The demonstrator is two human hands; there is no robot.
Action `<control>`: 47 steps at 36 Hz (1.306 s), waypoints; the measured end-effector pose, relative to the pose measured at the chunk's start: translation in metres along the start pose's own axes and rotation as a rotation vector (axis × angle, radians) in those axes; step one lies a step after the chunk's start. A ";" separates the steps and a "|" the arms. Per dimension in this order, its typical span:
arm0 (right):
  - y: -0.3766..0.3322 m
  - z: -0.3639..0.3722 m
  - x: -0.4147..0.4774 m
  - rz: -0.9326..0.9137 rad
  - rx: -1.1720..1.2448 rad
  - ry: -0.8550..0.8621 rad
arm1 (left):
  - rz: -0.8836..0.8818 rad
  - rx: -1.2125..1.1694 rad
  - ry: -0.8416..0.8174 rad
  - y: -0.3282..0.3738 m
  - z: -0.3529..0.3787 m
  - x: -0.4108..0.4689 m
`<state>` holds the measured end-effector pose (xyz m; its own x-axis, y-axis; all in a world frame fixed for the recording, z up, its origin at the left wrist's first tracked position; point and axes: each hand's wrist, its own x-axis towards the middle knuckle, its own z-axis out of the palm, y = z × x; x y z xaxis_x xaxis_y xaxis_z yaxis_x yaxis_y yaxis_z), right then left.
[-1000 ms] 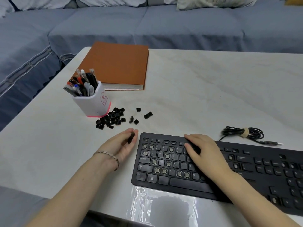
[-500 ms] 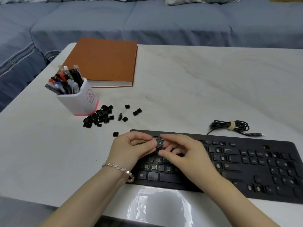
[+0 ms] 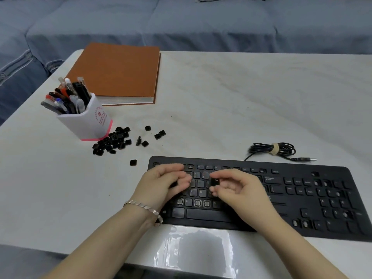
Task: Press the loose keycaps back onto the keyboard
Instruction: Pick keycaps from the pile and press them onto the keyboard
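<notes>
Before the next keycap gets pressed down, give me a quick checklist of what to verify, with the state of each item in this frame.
1. Keycap in hand: ok. The right hand pinches a black keycap at its fingertips.
2. Cap orientation: cannot tell, print too small.
3. Empty sockets to fill: ok. Bare switches show in the bottom letter row of the keyboard.
4. Target socket under the cap: cannot tell, fingers hide it.
5. Left hand clear of the target: ok, it rests to the left, apart from the cap.
6. Supply left: ok. The keycap pile lies beside the pen holder.

Orange book (image 3: 118, 71) behind pen cup (image 3: 86, 119); coiled cable (image 3: 273, 151) right.
</notes>
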<state>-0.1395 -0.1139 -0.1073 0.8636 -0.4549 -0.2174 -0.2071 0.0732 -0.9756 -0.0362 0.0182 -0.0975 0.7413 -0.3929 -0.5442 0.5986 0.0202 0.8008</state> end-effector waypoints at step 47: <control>0.029 0.078 0.035 -0.291 -0.714 -0.118 | 0.471 0.328 0.258 -0.038 -0.103 0.013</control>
<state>-0.0794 -0.0579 -0.1461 0.9636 -0.2673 0.0031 -0.1757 -0.6420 -0.7463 -0.0177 0.1071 -0.1614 0.9767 -0.1748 -0.1245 0.0963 -0.1617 0.9821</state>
